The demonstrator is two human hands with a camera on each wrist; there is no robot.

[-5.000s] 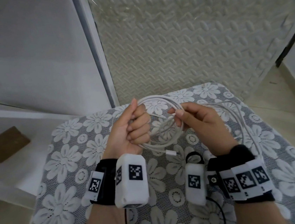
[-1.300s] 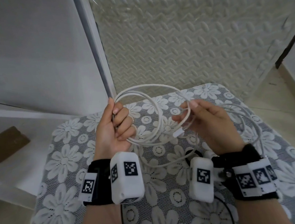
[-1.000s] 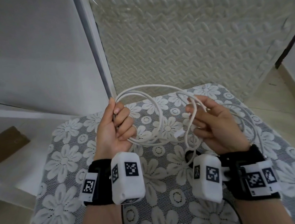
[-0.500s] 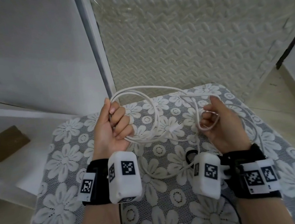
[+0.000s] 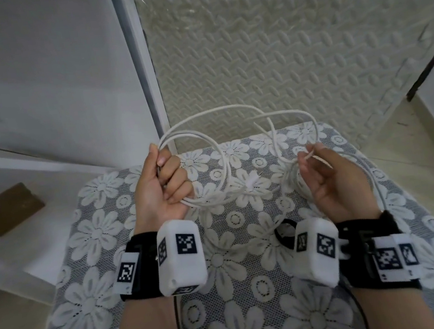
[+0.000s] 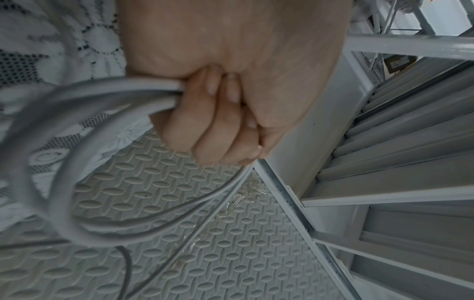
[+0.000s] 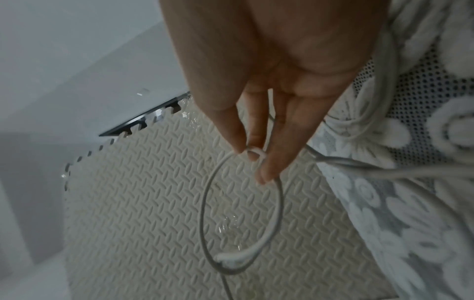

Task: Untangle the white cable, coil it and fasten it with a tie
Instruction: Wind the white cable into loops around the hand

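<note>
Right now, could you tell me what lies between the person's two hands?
In the head view, slack loops of the thin white cable span from the left hand to the right hand, above the floral lace cloth.

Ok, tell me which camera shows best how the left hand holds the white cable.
The left wrist view: the left hand fills it, fingers curled round several strands of the white cable. The head view shows the same fist from behind, loops sticking out above and below. The right wrist view shows only the right hand pinching a strand.
</note>
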